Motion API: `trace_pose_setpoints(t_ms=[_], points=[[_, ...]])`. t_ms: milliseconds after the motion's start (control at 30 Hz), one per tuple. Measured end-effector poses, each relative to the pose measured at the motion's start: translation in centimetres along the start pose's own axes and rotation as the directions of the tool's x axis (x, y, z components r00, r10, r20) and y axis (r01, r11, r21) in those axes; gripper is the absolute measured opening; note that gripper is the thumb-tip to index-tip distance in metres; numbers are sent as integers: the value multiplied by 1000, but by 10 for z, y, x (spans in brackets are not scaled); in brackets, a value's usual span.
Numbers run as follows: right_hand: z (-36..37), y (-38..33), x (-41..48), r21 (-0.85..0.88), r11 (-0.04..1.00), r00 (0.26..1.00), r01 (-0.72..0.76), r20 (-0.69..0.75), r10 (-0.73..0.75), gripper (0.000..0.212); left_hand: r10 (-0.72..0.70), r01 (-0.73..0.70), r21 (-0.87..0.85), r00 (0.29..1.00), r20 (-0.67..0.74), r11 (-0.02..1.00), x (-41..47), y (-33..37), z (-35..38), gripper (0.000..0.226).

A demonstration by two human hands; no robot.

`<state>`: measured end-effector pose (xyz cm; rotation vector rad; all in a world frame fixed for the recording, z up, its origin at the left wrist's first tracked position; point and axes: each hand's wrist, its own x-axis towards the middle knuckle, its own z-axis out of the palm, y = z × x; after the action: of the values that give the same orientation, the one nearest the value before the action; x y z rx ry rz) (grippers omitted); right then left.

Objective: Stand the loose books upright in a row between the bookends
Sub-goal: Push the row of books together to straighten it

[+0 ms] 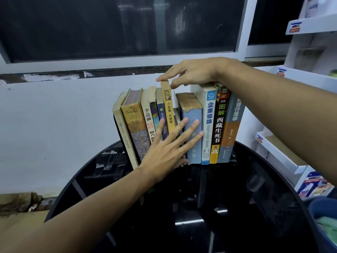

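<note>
Reporting from the remote station: I find the row of books (209, 125) standing mid-frame, spines toward me, with the volumes at its left end leaning. Within it the yellow book (168, 114) stands near upright, its long axis vertical and its top proud of both neighbours. The right hand (193, 73) enters from the right edge over the tall books (220, 121) and pinches that top edge between forefinger and thumb, fingertips (160, 79) closed on it. The book runs straight down from the grip, and its foot is hidden behind the left hand (164, 148). That hand lies flat with its fingers spread and straight, pressing the spines of the middle books and the blue book (193, 114). It holds nothing. I judge the coming move a straight push downward, with the right hand nearer the top. I cannot identify the bookends with certainty. A dark window (109, 24) above a white wall (54, 115) fills the upper frame. A round, glossy black table (182, 216) carries the row. White display shelves (310, 73) occupy the right edge.
</note>
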<state>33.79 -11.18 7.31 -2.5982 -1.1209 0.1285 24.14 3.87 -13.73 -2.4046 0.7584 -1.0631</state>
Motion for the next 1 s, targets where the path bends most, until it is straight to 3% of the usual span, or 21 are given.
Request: trace_pose_setpoints(t_ms=[233, 467, 633, 900, 1000], points=[[2, 4, 1, 24, 1000, 1000, -9, 22, 9, 43, 6, -6, 32, 1000, -6, 999, 2, -1, 6, 99], [2, 1, -2, -5, 1000, 1000, -12, 26, 12, 73, 8, -7, 34, 1000, -17, 999, 2, -1, 7, 98], [2, 2, -3, 13, 1000, 999, 2, 54, -3, 56, 16, -15, 42, 1000, -25, 999, 3, -3, 8, 99], [3, -3, -5, 44, 999, 999, -20, 39, 18, 77, 15, -14, 11, 1000, -18, 1000, 0, -1, 2, 96], [5, 0, -4, 13, 1000, 999, -1, 50, 1, 56, 27, -27, -3, 999, -26, 1000, -2, 3, 1, 94]])
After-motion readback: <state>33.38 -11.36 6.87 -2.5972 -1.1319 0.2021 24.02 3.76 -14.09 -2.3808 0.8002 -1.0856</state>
